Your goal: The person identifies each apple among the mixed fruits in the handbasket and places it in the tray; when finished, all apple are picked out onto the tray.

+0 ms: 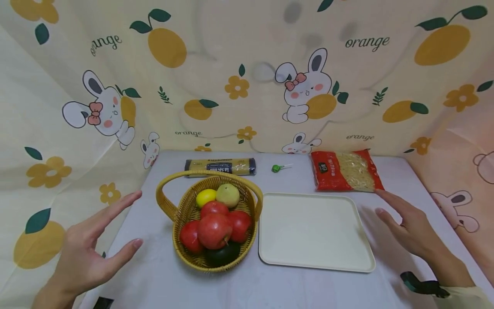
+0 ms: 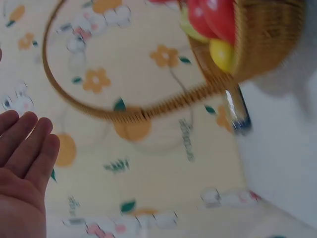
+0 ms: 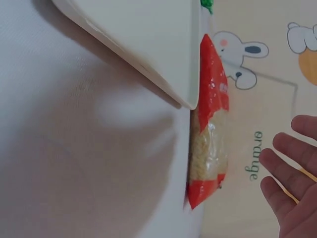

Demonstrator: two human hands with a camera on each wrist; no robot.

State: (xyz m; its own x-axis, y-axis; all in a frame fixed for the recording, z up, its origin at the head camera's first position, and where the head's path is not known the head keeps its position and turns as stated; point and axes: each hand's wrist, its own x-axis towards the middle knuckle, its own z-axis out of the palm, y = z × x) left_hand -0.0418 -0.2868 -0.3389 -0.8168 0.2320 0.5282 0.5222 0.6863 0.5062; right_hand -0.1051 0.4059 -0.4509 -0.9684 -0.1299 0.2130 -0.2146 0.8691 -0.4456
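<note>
My left hand [image 1: 88, 249] hovers to the left of a woven basket [image 1: 188, 208], fingers straight and thumb apart, holding nothing. Inside the basket lie several red apples [image 1: 214, 231], a yellow lemon [image 1: 206, 198], a pale green round fruit [image 1: 227, 195] and a dark avocado-like fruit [image 1: 222, 254]. The basket's arched handle [image 2: 143, 113] shows beyond the left fingers in the left wrist view. To the right of a cream tray [image 1: 312, 231], my right hand [image 1: 413, 227] is held with extended fingers and holds nothing. Its fingertips appear near a red bag of pasta-like pieces [image 1: 347, 171].
Behind the basket lies a long yellow package with dark ends [image 1: 231, 166]. A green-headed lollipop [image 1: 275, 168] lies between it and the red bag. The white table [image 1: 247, 287] is backed by a printed cloth [image 1: 247, 51] with rabbits and oranges.
</note>
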